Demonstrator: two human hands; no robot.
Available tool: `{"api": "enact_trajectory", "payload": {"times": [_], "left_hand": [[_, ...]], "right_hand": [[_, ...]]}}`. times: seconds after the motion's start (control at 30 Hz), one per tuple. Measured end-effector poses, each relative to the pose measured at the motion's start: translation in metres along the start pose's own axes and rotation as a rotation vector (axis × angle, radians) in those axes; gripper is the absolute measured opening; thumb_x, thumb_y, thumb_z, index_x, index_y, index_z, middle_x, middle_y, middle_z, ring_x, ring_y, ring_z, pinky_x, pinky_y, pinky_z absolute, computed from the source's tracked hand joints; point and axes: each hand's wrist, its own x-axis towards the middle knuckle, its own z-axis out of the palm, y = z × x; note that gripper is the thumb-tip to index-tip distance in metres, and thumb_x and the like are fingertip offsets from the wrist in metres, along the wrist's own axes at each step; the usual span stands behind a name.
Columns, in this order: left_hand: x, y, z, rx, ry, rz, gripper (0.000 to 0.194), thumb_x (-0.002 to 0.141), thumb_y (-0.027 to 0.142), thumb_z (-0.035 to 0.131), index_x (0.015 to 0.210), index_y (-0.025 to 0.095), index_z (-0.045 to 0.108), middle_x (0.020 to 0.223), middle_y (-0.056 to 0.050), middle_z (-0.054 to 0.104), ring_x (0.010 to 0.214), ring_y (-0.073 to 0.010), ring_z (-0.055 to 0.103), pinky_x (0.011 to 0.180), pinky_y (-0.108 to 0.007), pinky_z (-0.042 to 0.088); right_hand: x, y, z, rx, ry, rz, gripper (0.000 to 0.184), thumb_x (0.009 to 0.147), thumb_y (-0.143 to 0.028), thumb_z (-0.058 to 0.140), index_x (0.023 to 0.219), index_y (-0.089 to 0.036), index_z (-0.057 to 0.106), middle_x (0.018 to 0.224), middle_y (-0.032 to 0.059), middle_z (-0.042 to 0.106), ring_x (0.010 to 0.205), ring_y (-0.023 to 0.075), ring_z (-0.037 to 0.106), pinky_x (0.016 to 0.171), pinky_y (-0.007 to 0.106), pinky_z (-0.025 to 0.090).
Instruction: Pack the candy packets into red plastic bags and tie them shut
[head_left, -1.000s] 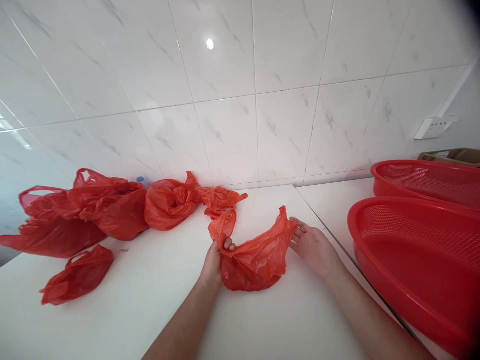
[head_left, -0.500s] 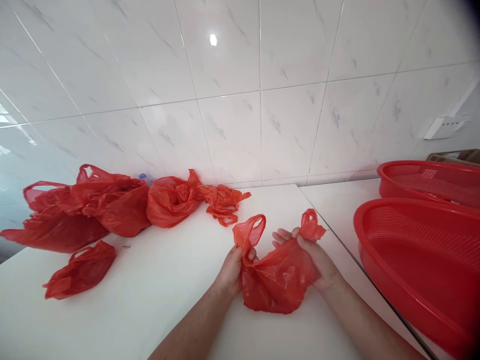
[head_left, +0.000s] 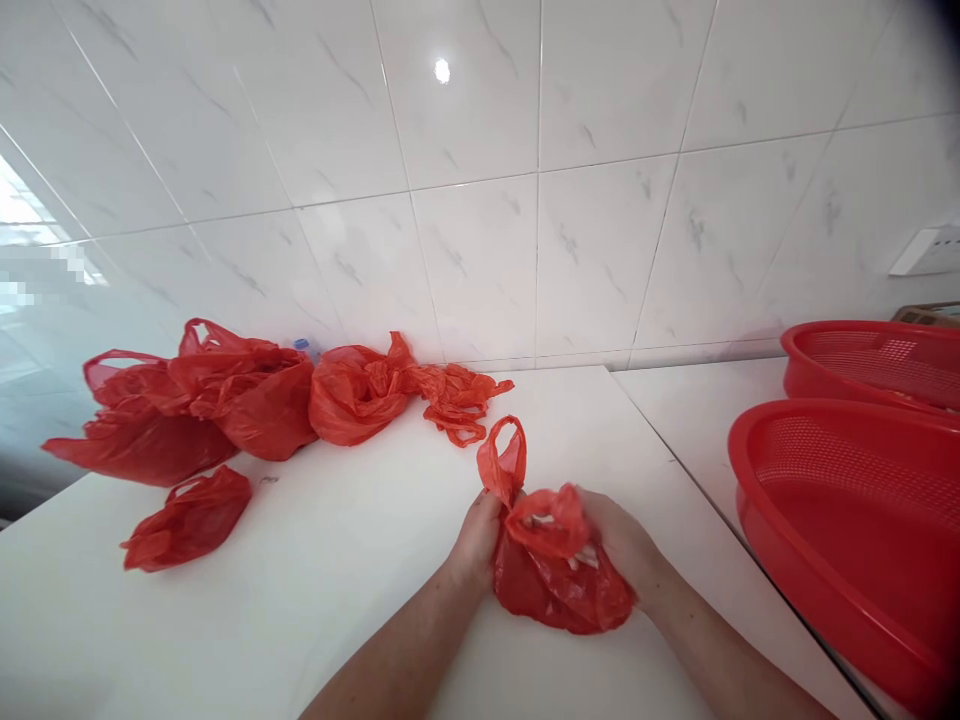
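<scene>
A small red plastic bag point(head_left: 559, 595) hangs between my two hands, low over the white table. My left hand point(head_left: 480, 535) is closed round the base of one handle loop, which stands up above the fist. At the other handle, my right hand point(head_left: 611, 535) grips the bag from the right side; its fingers are mostly behind the plastic and slightly blurred. The right loop folds over toward the left hand. Something pale shows through the bag's opening, too small to name. Crumpled red bags point(head_left: 461, 400) lie just beyond my hands.
Several full red plastic bags point(head_left: 255, 400) stand along the tiled wall at the left, with a smaller red bag point(head_left: 191, 520) before them. A large red plastic basket point(head_left: 757, 450) sits at the right, another red basket point(head_left: 802, 365) behind it. A gap runs between two tabletops.
My right hand has moved left and down, bringing its handle close to the left one. The bag's mouth has drawn together. The view has turned slightly left.
</scene>
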Motion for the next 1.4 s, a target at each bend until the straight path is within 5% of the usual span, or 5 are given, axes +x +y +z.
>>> {"api": "enact_trajectory", "payload": {"times": [0.2,0.47,0.83,1.07,1.4], "left_hand": [[-0.003,-0.001,0.003,0.057,-0.038,-0.017,0.026,0.068,0.029,0.067,0.057,0.017,0.047,0.050,0.002,0.050,0.045,-0.0120,0.049,0.050,-0.027,0.039],[-0.009,-0.004,0.016,0.310,-0.302,0.000,0.017,0.072,0.030,0.067,0.075,0.015,0.061,0.061,-0.008,0.065,0.059,-0.0223,0.062,0.060,-0.033,0.046],[-0.015,-0.011,0.011,0.856,-0.173,0.501,0.071,0.069,0.023,0.071,0.133,0.029,0.040,0.137,-0.009,0.040,0.118,-0.0258,0.047,0.100,-0.042,0.038],[-0.009,-0.005,0.015,0.518,-0.152,0.380,0.023,0.085,0.041,0.051,0.092,0.020,0.058,0.072,-0.001,0.061,0.066,-0.0155,0.061,0.072,-0.033,0.050],[-0.005,-0.003,0.008,0.513,0.063,0.335,0.016,0.075,0.027,0.064,0.084,0.019,0.053,0.077,0.000,0.062,0.062,-0.0111,0.057,0.059,-0.024,0.047]], "right_hand": [[0.004,-0.001,0.007,-0.041,-0.001,-0.012,0.065,0.075,-0.048,0.065,0.131,-0.026,0.043,0.047,-0.0087,0.041,0.041,0.0055,0.031,0.043,0.019,0.029],[0.010,0.010,0.007,-0.069,0.102,0.035,0.041,0.071,-0.048,0.068,0.053,-0.016,0.049,0.040,-0.0044,0.040,0.040,0.0076,0.041,0.045,0.023,0.032],[0.017,0.002,-0.004,-0.021,0.307,0.045,0.030,0.072,-0.047,0.066,0.079,-0.019,0.056,0.048,-0.0059,0.046,0.044,0.0083,0.041,0.045,0.022,0.031],[0.009,-0.002,-0.001,0.112,0.068,0.069,0.030,0.079,-0.047,0.056,0.096,-0.021,0.058,0.065,-0.0003,0.059,0.051,0.0103,0.049,0.051,0.023,0.038],[0.008,-0.002,-0.002,-0.134,0.122,0.012,0.018,0.071,-0.027,0.067,0.086,-0.022,0.059,0.072,-0.0031,0.061,0.063,0.0105,0.055,0.063,0.025,0.044]]}}
